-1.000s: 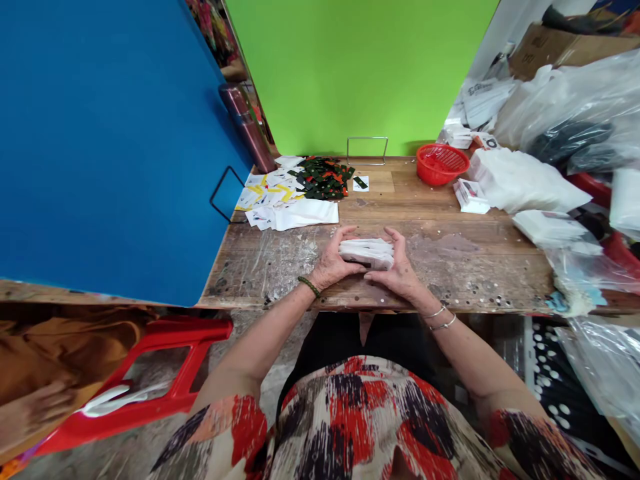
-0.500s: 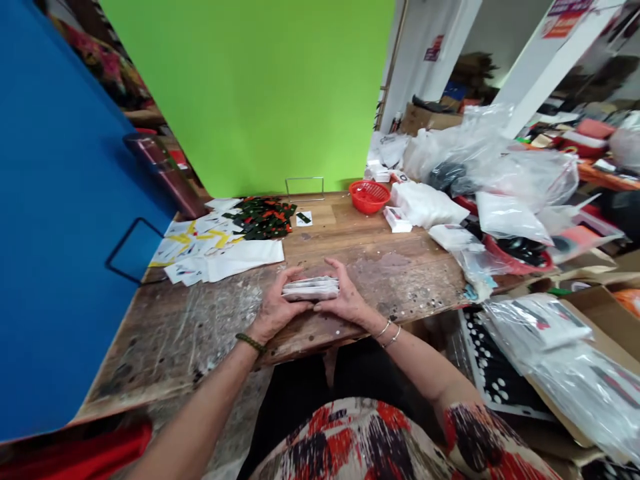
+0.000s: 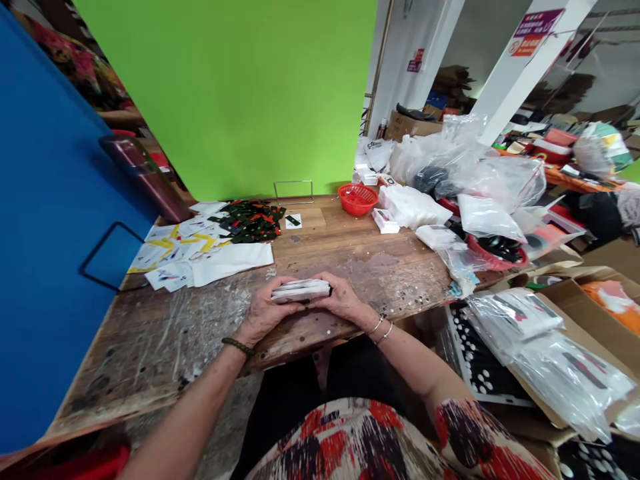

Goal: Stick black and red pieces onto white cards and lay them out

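Both hands hold one stack of white cards [image 3: 301, 291] just above the near edge of the worn wooden table [image 3: 380, 267]. My left hand [image 3: 263, 311] wraps the stack's left end, fingers curled over the top. My right hand [image 3: 343, 300] grips the right end the same way. A green bead bracelet sits on the left wrist, thin metal bangles on the right.
Loose white and yellow papers [image 3: 200, 257] and a heap of dark green and red tags [image 3: 250, 220] lie at the back left. A red basket [image 3: 357, 199], a small wire stand [image 3: 293, 191] and plastic bags [image 3: 475, 180] crowd the right. Blue panel [image 3: 45, 220] stands left.
The view has swung right and up, revealing more bags and boxes on the right. Both hands keep their hold on the card stack at the table's near edge.
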`<state>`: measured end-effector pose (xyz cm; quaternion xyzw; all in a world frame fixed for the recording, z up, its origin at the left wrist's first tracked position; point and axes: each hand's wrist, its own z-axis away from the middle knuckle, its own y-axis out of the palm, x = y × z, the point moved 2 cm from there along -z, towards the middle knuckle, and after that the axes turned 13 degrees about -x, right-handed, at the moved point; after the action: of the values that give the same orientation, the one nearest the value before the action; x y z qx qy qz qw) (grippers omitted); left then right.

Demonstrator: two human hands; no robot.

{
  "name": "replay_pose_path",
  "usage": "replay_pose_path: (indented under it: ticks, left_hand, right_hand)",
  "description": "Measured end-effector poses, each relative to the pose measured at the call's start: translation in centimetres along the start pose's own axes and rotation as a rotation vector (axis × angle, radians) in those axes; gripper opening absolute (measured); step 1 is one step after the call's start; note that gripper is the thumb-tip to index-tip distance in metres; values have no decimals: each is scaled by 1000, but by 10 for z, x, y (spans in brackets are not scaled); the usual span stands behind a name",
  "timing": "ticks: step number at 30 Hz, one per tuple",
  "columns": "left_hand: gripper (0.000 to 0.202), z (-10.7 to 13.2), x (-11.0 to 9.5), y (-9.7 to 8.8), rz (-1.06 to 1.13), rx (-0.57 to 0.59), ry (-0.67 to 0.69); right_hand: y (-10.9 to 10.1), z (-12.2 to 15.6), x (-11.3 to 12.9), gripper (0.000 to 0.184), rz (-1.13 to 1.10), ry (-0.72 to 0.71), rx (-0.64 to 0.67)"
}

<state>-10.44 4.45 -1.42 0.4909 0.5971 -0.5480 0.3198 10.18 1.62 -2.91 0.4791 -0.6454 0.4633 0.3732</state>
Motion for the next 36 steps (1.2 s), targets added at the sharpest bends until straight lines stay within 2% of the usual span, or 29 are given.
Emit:
replay_pose_path:
  ticks: [4, 9, 13, 16, 21, 26, 30, 33, 35, 36]
  left_hand:
    - [55, 1, 2, 0, -29, 5, 30]
    - [47, 5, 3, 3, 2, -5, 71]
    - [47, 7, 5, 5, 73, -2, 55]
    - [49, -2, 1, 10, 128, 17, 13]
    - [51, -43, -18, 34, 170, 69, -17]
    - [48, -76, -34, 72, 96, 146, 22]
    - [46, -81, -30, 94, 107, 226, 72]
    - [46, -80, -24, 100, 130, 256, 77]
    - [47, -79, -24, 100, 125, 247, 64]
    - [47, -79, -24, 100, 128, 247, 57]
  right_hand:
    - [-2, 2, 0, 45, 42, -31, -1]
    - [-5, 5, -3, 39, 120, -63, -34]
    - [-5, 8, -4, 36, 97, -19, -73]
    - [-11, 2, -3, 40, 20, 38, -110]
    - [-45, -25, 4, 48, -50, 171, -116]
    - [-87, -37, 3, 48, -21, 175, -209]
    - [-95, -26, -22, 45, 60, 189, -282]
    - [-94, -20, -39, 46, 93, 182, -281]
    - [-96, -20, -40, 57, 125, 158, -250]
    - [-99, -21, -37, 68, 153, 139, -226]
